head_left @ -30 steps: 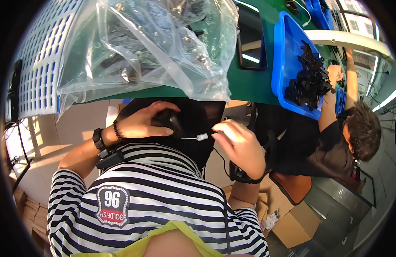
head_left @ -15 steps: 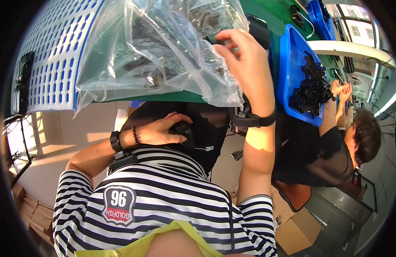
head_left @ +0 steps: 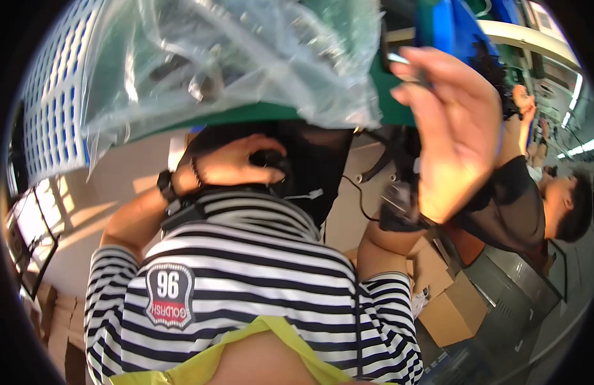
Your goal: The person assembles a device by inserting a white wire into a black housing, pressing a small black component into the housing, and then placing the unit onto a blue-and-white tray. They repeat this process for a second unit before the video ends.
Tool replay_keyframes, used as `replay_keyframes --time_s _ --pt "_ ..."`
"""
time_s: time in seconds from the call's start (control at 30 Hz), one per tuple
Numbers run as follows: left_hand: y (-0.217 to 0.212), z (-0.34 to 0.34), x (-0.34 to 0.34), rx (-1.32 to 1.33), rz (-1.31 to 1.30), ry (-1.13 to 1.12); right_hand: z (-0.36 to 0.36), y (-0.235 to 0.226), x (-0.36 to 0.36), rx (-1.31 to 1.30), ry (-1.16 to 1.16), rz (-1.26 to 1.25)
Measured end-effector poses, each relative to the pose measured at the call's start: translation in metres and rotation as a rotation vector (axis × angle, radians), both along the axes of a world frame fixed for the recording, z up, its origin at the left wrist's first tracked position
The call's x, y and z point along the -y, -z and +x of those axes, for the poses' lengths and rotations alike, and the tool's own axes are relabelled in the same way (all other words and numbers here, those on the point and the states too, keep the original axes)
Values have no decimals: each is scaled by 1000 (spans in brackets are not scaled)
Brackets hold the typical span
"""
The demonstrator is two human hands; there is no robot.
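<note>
Right hand (head_left: pixel 454 122) withdrawn from plastic bag (head_left: pixel 245 83) at its left, reach seemingly finished; grip narrow, contents can't be told. Black part (head_left: pixel 275 168) held by left hand (head_left: pixel 227 164).

Black colours the rounded part (head_left: pixel 276 163) in the left hand (head_left: pixel 232 165); just right of that hand is a white connector (head_left: pixel 317 193). On its wrist are a black watch (head_left: pixel 165 185) and dark bead bracelet (head_left: pixel 195 173). Bodyward of both hands, the T-shirt (head_left: pixel 245 282) has black-and-white stripes and a yellow-green collar (head_left: pixel 265 330). Beyond the left hand, a colourless transparent bag (head_left: pixel 258 58) covers a green tabletop (head_left: pixel 393 106); farther left, a white mat (head_left: pixel 56 102) bears a slotted grid. Past the right hand (head_left: pixel 460 122) is a blue tray (head_left: pixel 462 35).
</note>
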State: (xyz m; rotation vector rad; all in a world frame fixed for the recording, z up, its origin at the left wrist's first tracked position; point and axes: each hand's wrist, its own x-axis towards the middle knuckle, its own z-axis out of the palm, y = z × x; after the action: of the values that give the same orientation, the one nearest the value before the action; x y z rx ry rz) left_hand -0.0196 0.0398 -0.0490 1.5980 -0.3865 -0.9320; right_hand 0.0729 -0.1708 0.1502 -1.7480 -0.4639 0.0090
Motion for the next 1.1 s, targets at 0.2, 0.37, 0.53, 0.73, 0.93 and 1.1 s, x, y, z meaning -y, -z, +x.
replay_keyframes --time_s 0.2,0.37,0.53,0.73,0.93,1.1 --pt "1 7 14 -114 8 53 -69 38 55 -312 -171 51" --pt "-9 14 22 -405 31 103 -98 99 58 -559 -173 -176" --pt "-13 13 20 -425 14 112 -103 116 51 -362 -195 -350" --pt "-11 8 13 -389 29 82 -106 123 41 -356 -214 -357" --pt "-14 9 11 -373 98 79 -114 131 37 -121 -214 -513" --pt "-16 10 13 -334 131 86 -117 135 32 -102 -166 -566"
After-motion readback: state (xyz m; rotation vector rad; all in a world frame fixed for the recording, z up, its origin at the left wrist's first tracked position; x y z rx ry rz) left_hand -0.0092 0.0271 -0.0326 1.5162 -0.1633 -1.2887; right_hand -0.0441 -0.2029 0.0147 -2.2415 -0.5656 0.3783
